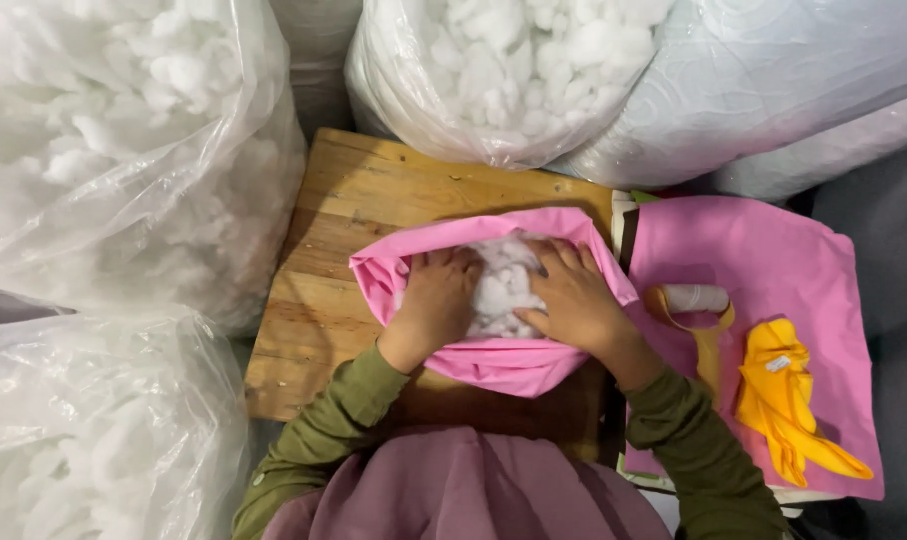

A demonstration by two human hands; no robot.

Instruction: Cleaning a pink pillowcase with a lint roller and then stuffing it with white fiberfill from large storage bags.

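Pink fabric cover (493, 362) lies at the centre of the frame on a wooden surface (343, 215), its mouth open and ringed by a bunched rim, with white stuffing (503, 285) showing inside.

Around it, going from the biggest things down: clear plastic bags of white fibre fill (103, 150) take up the whole left side of the frame, one at upper left and another at lower left (83, 440), and a third bag (493, 75) sits at top centre, its base touching the far edge of the surface. At upper right lie pale quilted bundles (773, 80). Right of centre a flat stack of pink cloth (773, 260) is spread out — on it rest a yellow fabric piece (783, 395) and, just beside that, a mustard strip looped under a small white roll (695, 298).

Both hands are inside the cover's mouth. The left hand (438, 300) is laid palm down with fingers slightly curled, pressing on the stuffing at the cover's left side. The right hand (573, 298) is spread flat, fingers splayed on the stuffing and the inner right rim — neither hand is closed around anything. Olive-green sleeves (333, 420) run down toward the bottom of the frame, above mauve clothing (463, 490).
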